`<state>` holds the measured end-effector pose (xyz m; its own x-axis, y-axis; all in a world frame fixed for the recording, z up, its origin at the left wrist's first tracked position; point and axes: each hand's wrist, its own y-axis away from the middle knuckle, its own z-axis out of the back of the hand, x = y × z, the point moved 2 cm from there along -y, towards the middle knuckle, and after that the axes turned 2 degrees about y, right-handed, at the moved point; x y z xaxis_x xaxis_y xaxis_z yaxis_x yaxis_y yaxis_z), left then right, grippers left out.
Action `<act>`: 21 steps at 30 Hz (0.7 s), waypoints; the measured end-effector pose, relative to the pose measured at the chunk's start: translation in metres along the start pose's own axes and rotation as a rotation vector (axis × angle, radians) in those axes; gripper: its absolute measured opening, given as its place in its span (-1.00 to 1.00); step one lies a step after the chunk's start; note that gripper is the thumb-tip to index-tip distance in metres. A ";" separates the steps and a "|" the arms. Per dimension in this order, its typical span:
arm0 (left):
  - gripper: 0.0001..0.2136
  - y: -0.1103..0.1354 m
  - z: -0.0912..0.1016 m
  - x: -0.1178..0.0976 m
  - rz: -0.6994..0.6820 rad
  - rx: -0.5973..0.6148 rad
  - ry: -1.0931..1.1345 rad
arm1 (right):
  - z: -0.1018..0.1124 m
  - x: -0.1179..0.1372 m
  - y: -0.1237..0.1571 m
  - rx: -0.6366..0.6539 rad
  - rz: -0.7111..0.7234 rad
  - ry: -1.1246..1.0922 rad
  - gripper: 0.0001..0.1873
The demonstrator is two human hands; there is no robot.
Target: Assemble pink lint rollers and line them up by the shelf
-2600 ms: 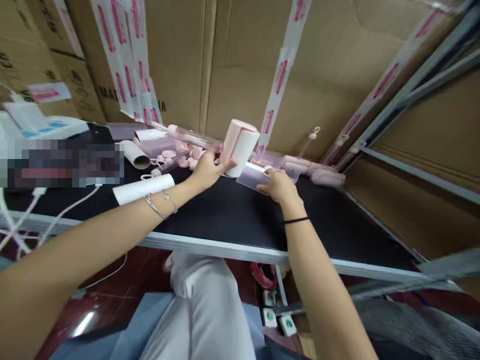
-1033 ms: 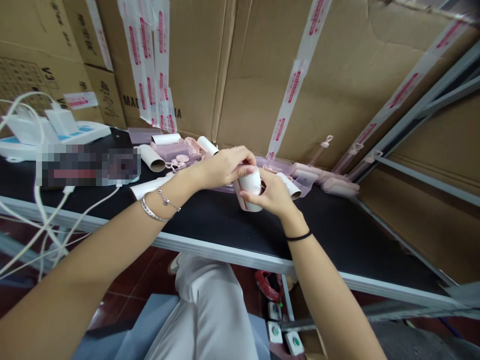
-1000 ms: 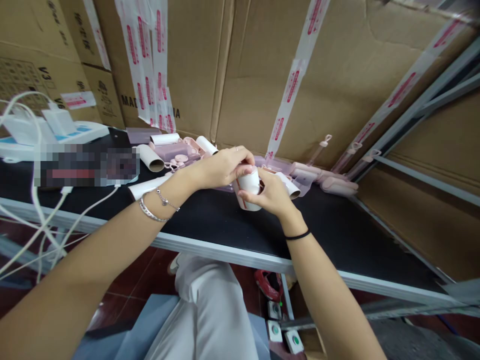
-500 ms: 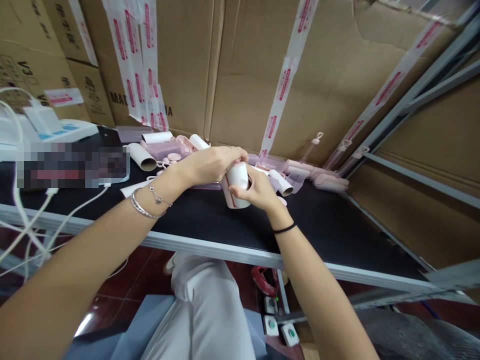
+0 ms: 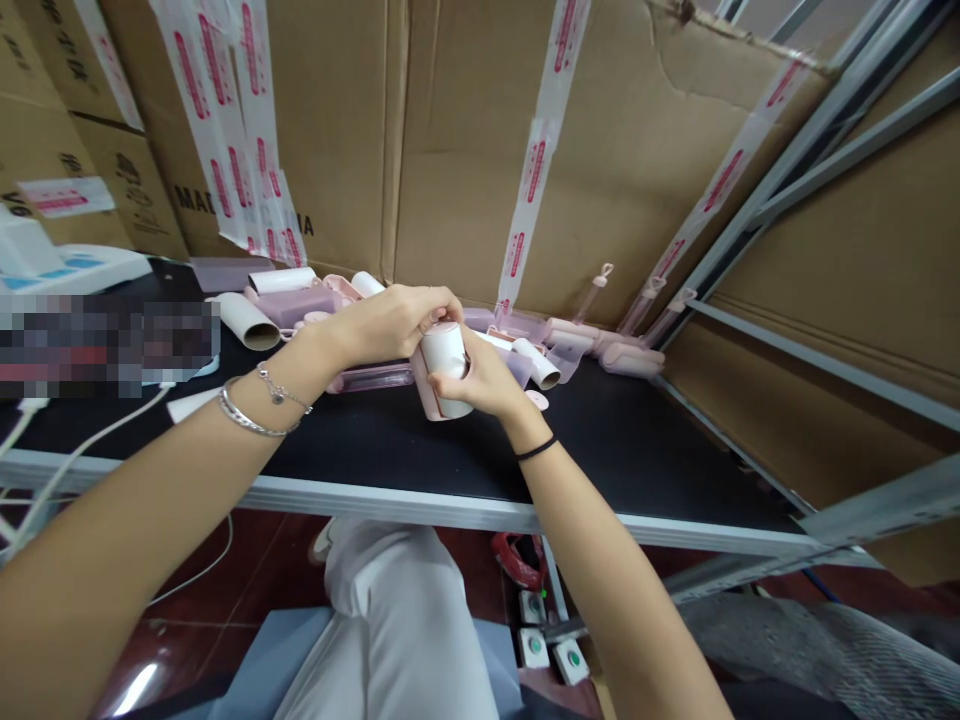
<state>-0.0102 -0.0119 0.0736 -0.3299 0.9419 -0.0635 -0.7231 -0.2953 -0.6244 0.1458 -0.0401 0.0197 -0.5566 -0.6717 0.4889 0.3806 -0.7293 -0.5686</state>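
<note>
A white paper roll (image 5: pixel 445 362) sits in a pink holder (image 5: pixel 429 392) with a brown edge, looking like a lint roller. It is held nearly upright above the black tabletop. My right hand (image 5: pixel 484 375) wraps round its right side, thumb across the front. At the upper end, my left hand (image 5: pixel 412 318) is closed with its fingertips against the top; what those fingers pinch is partly hidden. Behind my hands lie more white rolls, including one with a bare cardboard core (image 5: pixel 251 322), and translucent purple covers (image 5: pixel 375 376).
Pink handles with ring ends (image 5: pixel 634 358) lie at the back right. A power strip (image 5: pixel 105 262), white cables (image 5: pixel 90 440) and a blurred-out device (image 5: pixel 180 340) occupy the left. Cardboard (image 5: pixel 465 160) walls the back. A metal rail (image 5: pixel 360 497) edges the table's front.
The camera view has swung right, so everything sits further left in the picture. The roll has turned slightly, showing more of its pink holder. Both hands keep their hold.
</note>
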 end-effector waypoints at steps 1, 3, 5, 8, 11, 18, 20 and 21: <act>-0.73 0.000 -0.001 0.002 -0.006 -0.020 0.010 | 0.000 0.000 0.000 -0.006 -0.008 0.019 -0.49; -0.70 -0.001 -0.005 0.006 -0.009 -0.058 0.025 | 0.001 0.000 0.000 -0.017 -0.035 0.049 -0.45; -0.66 -0.001 -0.009 0.010 0.007 -0.091 0.041 | 0.001 0.000 0.001 -0.026 -0.069 0.064 -0.45; -0.60 -0.002 -0.013 0.011 0.039 -0.102 0.064 | 0.000 0.000 0.001 -0.044 -0.093 0.058 -0.46; -0.54 -0.003 -0.015 0.010 0.045 -0.104 0.094 | -0.002 -0.002 0.001 -0.044 -0.080 0.035 -0.46; -0.47 0.006 -0.003 0.035 0.161 -0.256 0.111 | 0.010 -0.009 0.005 -0.214 -0.014 -0.052 -0.55; -0.47 0.010 -0.003 0.041 0.162 -0.269 0.007 | 0.016 -0.013 0.008 -0.302 -0.032 -0.063 -0.56; -0.47 0.012 -0.005 0.042 0.145 -0.238 -0.035 | 0.019 -0.015 0.009 -0.340 -0.040 -0.066 -0.55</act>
<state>-0.0294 0.0251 0.0597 -0.4434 0.8851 -0.1417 -0.5053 -0.3774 -0.7760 0.1713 -0.0390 0.0199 -0.5130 -0.6583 0.5509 0.0851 -0.6776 -0.7305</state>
